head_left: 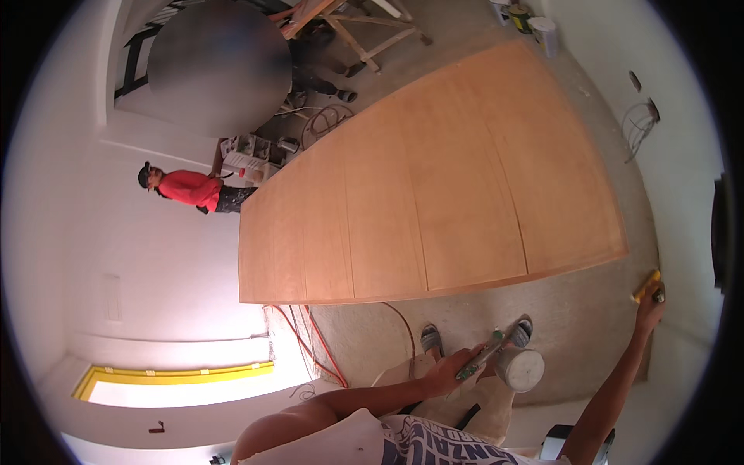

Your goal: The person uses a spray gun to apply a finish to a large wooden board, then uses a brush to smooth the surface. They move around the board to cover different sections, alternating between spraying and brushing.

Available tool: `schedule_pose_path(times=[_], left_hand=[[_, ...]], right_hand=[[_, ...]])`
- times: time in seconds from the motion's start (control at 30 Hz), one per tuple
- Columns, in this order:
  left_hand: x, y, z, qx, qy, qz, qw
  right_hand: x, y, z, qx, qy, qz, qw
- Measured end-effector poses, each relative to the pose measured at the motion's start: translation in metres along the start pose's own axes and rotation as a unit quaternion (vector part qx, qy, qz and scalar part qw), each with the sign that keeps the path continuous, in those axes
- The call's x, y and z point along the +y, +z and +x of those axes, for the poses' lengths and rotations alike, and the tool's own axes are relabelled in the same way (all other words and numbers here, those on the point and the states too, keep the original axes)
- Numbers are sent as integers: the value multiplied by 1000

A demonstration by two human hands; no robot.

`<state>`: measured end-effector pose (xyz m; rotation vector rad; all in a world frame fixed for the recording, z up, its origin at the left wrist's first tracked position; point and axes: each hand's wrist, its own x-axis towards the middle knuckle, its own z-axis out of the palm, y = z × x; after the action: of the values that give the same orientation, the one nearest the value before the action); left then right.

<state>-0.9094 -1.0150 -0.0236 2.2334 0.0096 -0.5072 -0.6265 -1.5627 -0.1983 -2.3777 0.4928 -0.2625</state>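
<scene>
In front of me at waist height, my left hand is wrapped round the handle of a spray gun. The gun has green parts, and its round pale cup sits at its right side. Off to the right, close to the wall, my right hand is closed on a small yellow object. Its kind is unclear. A large wooden panel with several dark seam lines lies beyond both hands, and neither hand touches it.
Red hoses run over the floor at left. A person in a red shirt stands beyond the panel's left end. Cans stand by the far right wall, where loose wires hang. A wooden trestle stands at the back.
</scene>
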Motion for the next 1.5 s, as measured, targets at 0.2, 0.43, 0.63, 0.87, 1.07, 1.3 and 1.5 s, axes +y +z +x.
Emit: schedule_pose_path(times=[0.2,0.43,0.63,0.87,1.07,1.3,1.5], left_hand=[[-46,-22,-95,8,-88,-72,993],[-142,-107,-176,71,-10,-99,993],[-201,-185,-248,110,-57,-160,979],[-281,-241,-396,191,-86,-250,945],[-316,-291,-475,256,-130,-210,934],[-376,-316,-581,452,-243,-205,833],[-481,-309,-682,525,-271,-263,763]], right_hand=[[-139,1,-57,-101,134,401,901],[-271,26,-138,8,-234,-26,972],[-438,164,-425,-290,-384,63,874],[-550,190,-559,-348,-306,163,871],[-562,234,-674,-622,-219,83,747],[-662,314,-675,-337,-345,3,876],[-710,345,-822,-712,-277,122,634]])
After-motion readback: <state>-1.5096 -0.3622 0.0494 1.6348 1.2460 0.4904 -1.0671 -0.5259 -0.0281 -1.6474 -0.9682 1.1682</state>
